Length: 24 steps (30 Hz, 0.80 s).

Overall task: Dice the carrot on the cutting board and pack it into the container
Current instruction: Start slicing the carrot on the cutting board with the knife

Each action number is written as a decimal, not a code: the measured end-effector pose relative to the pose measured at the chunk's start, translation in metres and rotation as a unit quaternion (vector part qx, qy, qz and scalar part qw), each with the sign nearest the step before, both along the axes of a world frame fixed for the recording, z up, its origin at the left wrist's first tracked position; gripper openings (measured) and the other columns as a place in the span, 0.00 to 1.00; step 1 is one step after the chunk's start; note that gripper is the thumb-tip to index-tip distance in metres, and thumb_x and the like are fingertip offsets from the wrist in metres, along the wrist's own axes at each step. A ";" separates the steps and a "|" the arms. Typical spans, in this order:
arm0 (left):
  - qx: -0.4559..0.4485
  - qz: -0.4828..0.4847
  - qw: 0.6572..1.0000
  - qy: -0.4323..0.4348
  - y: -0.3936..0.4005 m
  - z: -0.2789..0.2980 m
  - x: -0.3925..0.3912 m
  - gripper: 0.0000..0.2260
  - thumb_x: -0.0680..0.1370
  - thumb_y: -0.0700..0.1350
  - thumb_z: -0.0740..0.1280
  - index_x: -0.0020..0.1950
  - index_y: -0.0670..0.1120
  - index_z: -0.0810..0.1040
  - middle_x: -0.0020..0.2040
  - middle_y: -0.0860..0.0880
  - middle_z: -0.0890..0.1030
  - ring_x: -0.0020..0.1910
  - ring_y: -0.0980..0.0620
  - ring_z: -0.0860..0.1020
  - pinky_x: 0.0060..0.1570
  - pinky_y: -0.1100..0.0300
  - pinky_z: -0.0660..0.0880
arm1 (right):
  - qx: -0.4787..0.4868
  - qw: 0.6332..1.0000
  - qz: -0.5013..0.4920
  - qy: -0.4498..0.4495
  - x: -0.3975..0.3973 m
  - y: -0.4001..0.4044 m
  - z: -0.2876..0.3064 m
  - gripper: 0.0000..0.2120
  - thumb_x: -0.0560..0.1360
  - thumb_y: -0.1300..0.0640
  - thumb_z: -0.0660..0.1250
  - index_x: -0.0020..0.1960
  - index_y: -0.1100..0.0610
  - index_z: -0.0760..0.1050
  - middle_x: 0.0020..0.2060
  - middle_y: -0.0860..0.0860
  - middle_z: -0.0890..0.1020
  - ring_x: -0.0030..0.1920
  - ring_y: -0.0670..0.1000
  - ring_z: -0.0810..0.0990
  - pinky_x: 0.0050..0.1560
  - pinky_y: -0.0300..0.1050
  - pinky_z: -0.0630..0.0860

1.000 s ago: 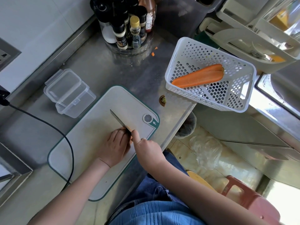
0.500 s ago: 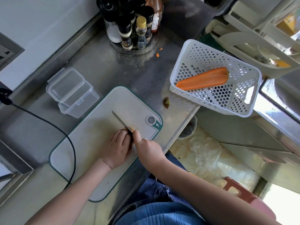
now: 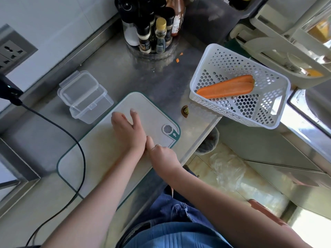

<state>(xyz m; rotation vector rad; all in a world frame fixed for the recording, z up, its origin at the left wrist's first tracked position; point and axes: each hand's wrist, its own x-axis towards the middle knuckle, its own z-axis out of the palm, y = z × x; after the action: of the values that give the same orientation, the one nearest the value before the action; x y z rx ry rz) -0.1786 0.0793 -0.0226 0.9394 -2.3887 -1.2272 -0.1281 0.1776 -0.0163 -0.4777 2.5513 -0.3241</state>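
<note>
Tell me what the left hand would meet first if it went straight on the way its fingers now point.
The left hand points up the cutting board toward the wall. Past the board's far edge lies bare steel counter, then probably the bottle rack. The clear container sits off to the left of that line.

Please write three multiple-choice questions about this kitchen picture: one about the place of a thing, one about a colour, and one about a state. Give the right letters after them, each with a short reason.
1. Where does the big carrot lie?
A. in the white basket
B. on the cutting board
C. in the clear container

2. What colour is the board's rim?
A. red
B. teal green
C. yellow

3. How is the left hand?
A. closed in a fist
B. gripping a bottle
C. fingers spread above the board

Answers: 1 A, the carrot rests inside the perforated basket. 2 B, a teal edge runs round the pale board. 3 C, its fingers are straight and apart.
</note>
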 end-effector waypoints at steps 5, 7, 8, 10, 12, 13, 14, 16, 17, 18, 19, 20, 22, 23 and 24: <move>-0.043 0.014 0.999 0.011 0.001 -0.014 -0.001 0.06 0.76 0.39 0.52 0.44 0.37 0.66 0.42 0.37 0.73 0.41 0.40 0.71 0.37 0.56 0.59 | -0.015 1.000 -0.006 0.006 0.004 -0.001 -0.004 0.28 0.74 0.71 0.57 0.63 0.55 0.44 0.40 0.59 0.79 0.31 0.58 0.74 0.30 0.48 0.69; -0.056 0.021 0.998 0.015 0.002 -0.016 -0.002 0.06 0.75 0.39 0.52 0.44 0.37 0.66 0.43 0.36 0.74 0.41 0.39 0.71 0.38 0.55 0.60 | 0.005 1.000 -0.003 0.004 0.003 -0.001 -0.006 0.27 0.75 0.70 0.56 0.69 0.58 0.47 0.42 0.58 0.79 0.34 0.59 0.77 0.32 0.49 0.70; -0.057 0.021 0.998 0.014 0.002 -0.016 -0.004 0.06 0.75 0.39 0.52 0.44 0.37 0.65 0.42 0.36 0.74 0.41 0.39 0.71 0.38 0.54 0.60 | 0.008 1.000 -0.001 0.005 0.003 -0.001 -0.007 0.27 0.75 0.69 0.56 0.70 0.59 0.48 0.43 0.58 0.80 0.36 0.60 0.79 0.32 0.49 0.70; -0.052 0.021 0.998 0.010 0.001 -0.018 -0.004 0.04 0.75 0.38 0.53 0.44 0.39 0.65 0.42 0.38 0.73 0.41 0.39 0.71 0.38 0.53 0.62 | 0.015 1.000 0.007 0.011 0.001 -0.005 -0.006 0.27 0.76 0.69 0.56 0.68 0.58 0.46 0.43 0.58 0.80 0.38 0.60 0.81 0.32 0.48 0.69; -0.038 0.020 0.999 0.002 -0.002 -0.019 -0.002 0.02 0.76 0.36 0.54 0.44 0.41 0.63 0.41 0.43 0.70 0.41 0.40 0.71 0.37 0.55 0.61 | 0.034 0.999 0.019 0.027 0.003 -0.008 -0.007 0.27 0.75 0.68 0.59 0.70 0.61 0.53 0.40 0.57 0.80 0.35 0.59 0.81 0.29 0.47 0.68; -0.036 0.020 0.999 -0.006 -0.003 -0.020 -0.002 0.03 0.76 0.34 0.54 0.44 0.41 0.63 0.41 0.44 0.69 0.41 0.40 0.71 0.38 0.55 0.61 | 0.058 0.997 0.027 0.038 0.004 -0.009 -0.006 0.26 0.72 0.66 0.64 0.68 0.61 0.63 0.34 0.55 0.80 0.30 0.56 0.80 0.25 0.44 0.66; -0.037 0.019 0.999 -0.013 -0.005 -0.021 0.000 0.04 0.76 0.34 0.55 0.44 0.41 0.63 0.41 0.45 0.68 0.41 0.40 0.71 0.38 0.54 0.62 | 0.079 0.995 0.031 0.059 0.005 -0.010 -0.007 0.25 0.66 0.64 0.71 0.62 0.59 0.72 0.28 0.52 0.79 0.23 0.52 0.78 0.21 0.41 0.63; -0.039 0.018 0.999 -0.021 -0.007 -0.022 0.001 0.02 0.76 0.34 0.55 0.45 0.39 0.65 0.41 0.45 0.69 0.41 0.39 0.71 0.39 0.50 0.66 | 0.091 0.992 0.037 0.074 0.005 -0.013 -0.008 0.23 0.58 0.61 0.75 0.53 0.56 0.79 0.21 0.48 0.74 0.16 0.49 0.72 0.17 0.36 0.59; -0.042 0.020 0.999 -0.026 -0.007 -0.022 0.000 0.01 0.76 0.34 0.55 0.46 0.39 0.65 0.41 0.44 0.70 0.41 0.39 0.72 0.39 0.49 0.67 | 0.087 0.993 0.039 0.065 0.005 -0.012 -0.006 0.23 0.58 0.61 0.74 0.54 0.57 0.79 0.21 0.48 0.74 0.16 0.49 0.72 0.17 0.36 0.59; -0.045 0.020 0.998 -0.032 -0.007 -0.023 -0.001 0.01 0.77 0.36 0.55 0.46 0.40 0.64 0.41 0.43 0.72 0.41 0.38 0.72 0.39 0.48 0.68 | 0.081 0.994 0.042 0.059 0.006 -0.012 -0.008 0.23 0.62 0.62 0.72 0.57 0.57 0.77 0.23 0.49 0.76 0.18 0.49 0.74 0.18 0.37 0.60; -0.046 0.019 0.998 -0.036 -0.006 -0.022 -0.002 0.02 0.78 0.38 0.55 0.45 0.41 0.63 0.41 0.41 0.73 0.40 0.38 0.73 0.38 0.48 0.68 | 0.079 0.995 0.041 0.049 0.005 -0.011 -0.006 0.23 0.66 0.63 0.69 0.61 0.59 0.72 0.26 0.50 0.78 0.20 0.50 0.76 0.19 0.39 0.61; -0.046 0.016 0.998 -0.034 -0.005 -0.022 -0.002 0.03 0.79 0.40 0.54 0.45 0.43 0.62 0.41 0.40 0.74 0.40 0.38 0.73 0.37 0.48 0.67 | 0.073 0.995 0.036 0.055 0.003 -0.010 -0.005 0.23 0.68 0.64 0.68 0.62 0.60 0.67 0.27 0.51 0.79 0.21 0.51 0.77 0.20 0.40 0.62; -0.037 0.011 0.999 -0.008 -0.007 -0.019 0.002 0.06 0.80 0.45 0.55 0.45 0.44 0.61 0.39 0.43 0.73 0.37 0.40 0.72 0.35 0.51 0.67 | 0.068 0.995 0.023 0.071 0.002 -0.007 -0.004 0.23 0.70 0.65 0.66 0.61 0.61 0.60 0.28 0.52 0.79 0.23 0.53 0.78 0.21 0.41 0.63; -0.038 0.001 0.999 0.006 -0.010 -0.018 0.009 0.08 0.80 0.47 0.55 0.45 0.44 0.62 0.38 0.45 0.72 0.36 0.43 0.71 0.34 0.53 0.66 | 0.060 0.997 0.022 0.053 0.002 -0.006 -0.005 0.21 0.73 0.66 0.62 0.62 0.61 0.58 0.32 0.53 0.81 0.27 0.55 0.80 0.23 0.42 0.65; -0.053 -0.017 0.998 0.017 -0.015 -0.016 0.019 0.09 0.80 0.49 0.55 0.45 0.43 0.64 0.37 0.46 0.71 0.35 0.46 0.70 0.34 0.55 0.65 | 0.043 0.998 0.022 0.037 0.002 -0.004 -0.007 0.17 0.76 0.67 0.58 0.63 0.61 0.57 0.36 0.54 0.81 0.31 0.57 0.81 0.26 0.44 0.66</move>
<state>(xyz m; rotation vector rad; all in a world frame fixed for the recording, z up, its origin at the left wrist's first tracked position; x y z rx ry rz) -0.1595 0.0644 -0.0391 0.8419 -2.4265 -1.1063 -0.1264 0.1731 -0.0228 -0.5214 2.6090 -0.1829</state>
